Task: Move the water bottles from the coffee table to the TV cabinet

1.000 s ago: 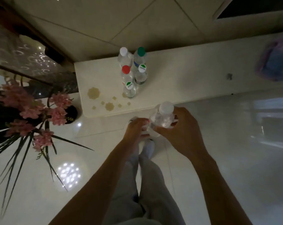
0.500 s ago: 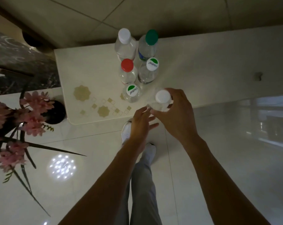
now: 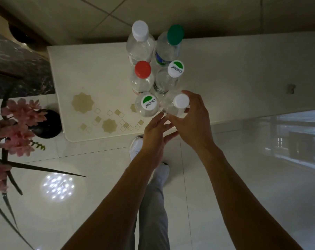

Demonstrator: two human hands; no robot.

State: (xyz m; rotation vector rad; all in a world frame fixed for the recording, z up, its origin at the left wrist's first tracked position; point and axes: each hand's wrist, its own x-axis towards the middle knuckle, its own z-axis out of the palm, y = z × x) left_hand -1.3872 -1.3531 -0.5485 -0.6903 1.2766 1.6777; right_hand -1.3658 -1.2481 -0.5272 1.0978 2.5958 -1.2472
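At the front edge of the cabinet (image 3: 225, 78), a white-capped bottle (image 3: 180, 101) is gripped by the right hand (image 3: 194, 123), crowded by five bottles (image 3: 143, 82) behind and beside; the left hand (image 3: 155, 136) is held slack, empty. Pink flowers (image 3: 17, 123) are seen left, above glossy tiles (image 3: 243, 159).

Pink flowers (image 3: 21, 112) with long dark leaves, in a round black vase (image 3: 48, 125); at left, standing on the glossy white floor (image 3: 243, 159). Dark marbled panel (image 3: 17, 65), far left, behind the vase.
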